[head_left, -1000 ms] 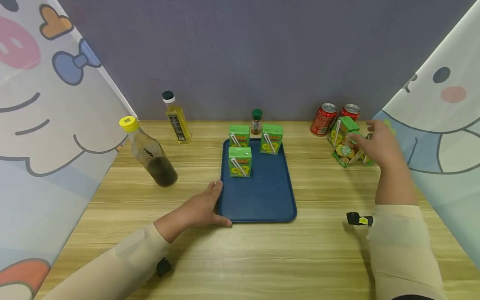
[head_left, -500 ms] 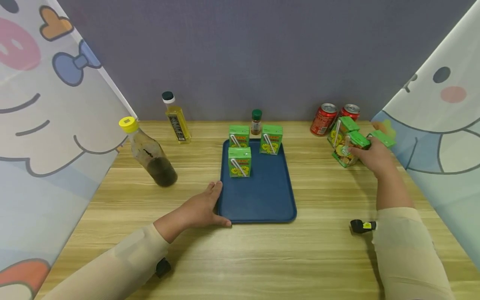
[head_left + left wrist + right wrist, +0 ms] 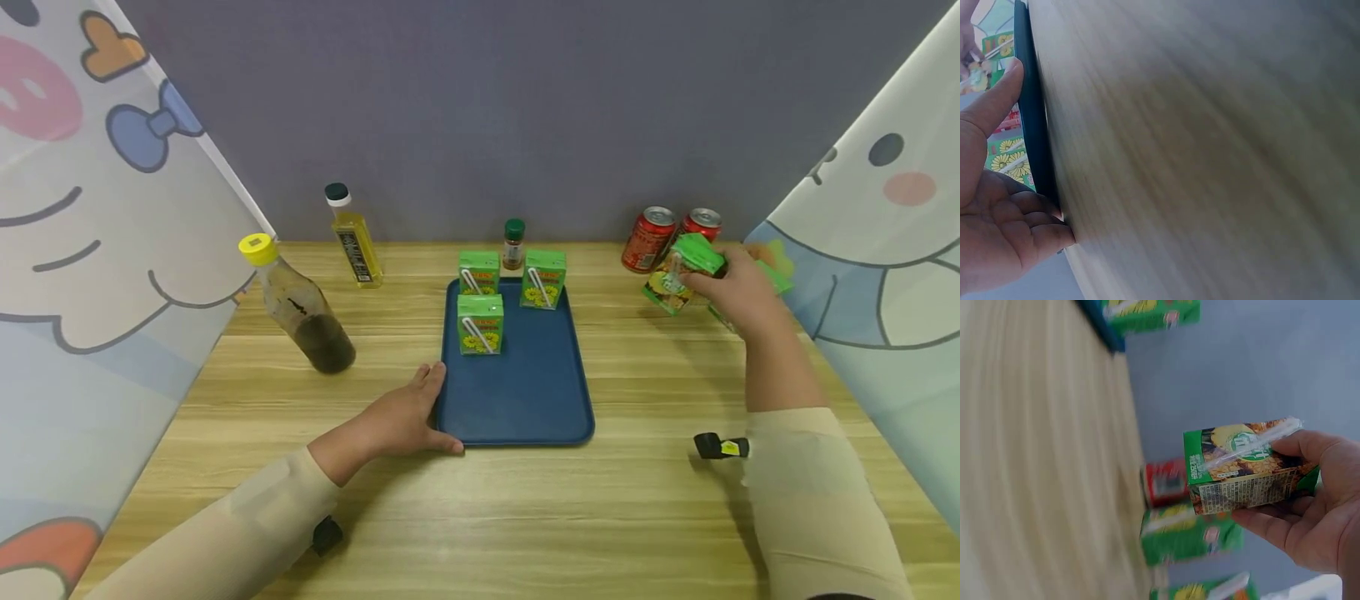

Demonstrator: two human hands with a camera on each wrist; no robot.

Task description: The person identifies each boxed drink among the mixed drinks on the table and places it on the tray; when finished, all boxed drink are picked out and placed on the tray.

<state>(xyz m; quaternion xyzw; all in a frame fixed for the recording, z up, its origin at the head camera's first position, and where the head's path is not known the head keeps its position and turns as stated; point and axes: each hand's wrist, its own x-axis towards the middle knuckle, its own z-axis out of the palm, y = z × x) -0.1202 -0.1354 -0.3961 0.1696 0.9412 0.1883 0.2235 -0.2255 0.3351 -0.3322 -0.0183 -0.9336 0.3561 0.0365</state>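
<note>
On the left side of the blue tray (image 3: 517,392), my left hand (image 3: 397,423) rests with straight fingers along the edge and the thumb at the front corner. The left wrist view shows that hand (image 3: 997,219) touching the tray's dark rim (image 3: 1035,119). Three green drink cartons (image 3: 480,329) stand on the tray. At the back right, my right hand (image 3: 742,300) grips a tilted green and brown carton (image 3: 670,285). In the right wrist view, thumb and fingers of this hand (image 3: 1329,512) pinch the carton (image 3: 1244,465), which is off the table.
Two red cans (image 3: 648,239) stand behind the gripped carton; other green cartons (image 3: 1191,532) are near it, partly hidden. A small green-capped jar (image 3: 513,244) is behind the tray. On the left stand an oil bottle (image 3: 356,248) and a yellow-capped dark bottle (image 3: 318,333).
My right hand has come down onto the green and brown carton, taken hold of it and lifted it slightly up and to the left. My left hand and the tray have not moved.
</note>
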